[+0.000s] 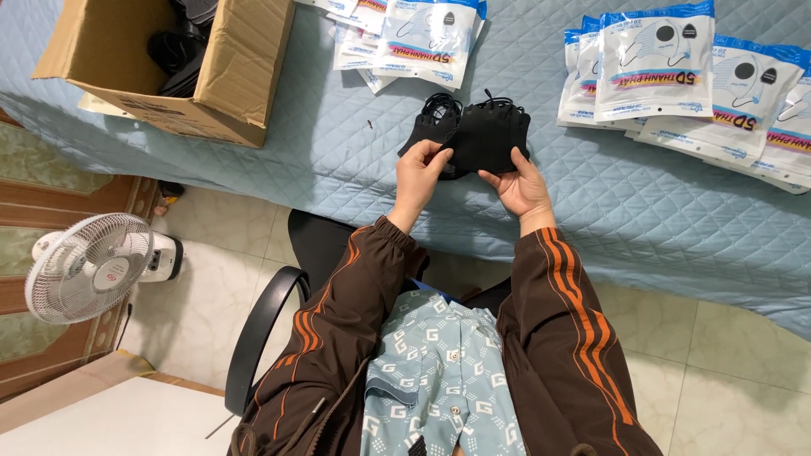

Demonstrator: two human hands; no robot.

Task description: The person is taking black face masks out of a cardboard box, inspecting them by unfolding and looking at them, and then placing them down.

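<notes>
A small stack of black face masks [486, 135] with thin ear loops is held over the near edge of the quilted light-blue table cover [321, 143]. My left hand [420, 173] pinches the stack's lower left edge. Gripping the lower right edge is my right hand [521, 184], thumb on top. Both arms wear brown sleeves with orange stripes. A few more black masks [427, 127] lie on the cover just behind and left of the held stack.
An open cardboard box [228, 76] with black masks inside stands at the far left. White-and-blue sealed mask packets lie in a pile at the back centre [418, 38] and a larger pile at the right [701, 84]. A white fan [89, 266] stands on the tiled floor; a black chair arm [258, 329] curves beside me.
</notes>
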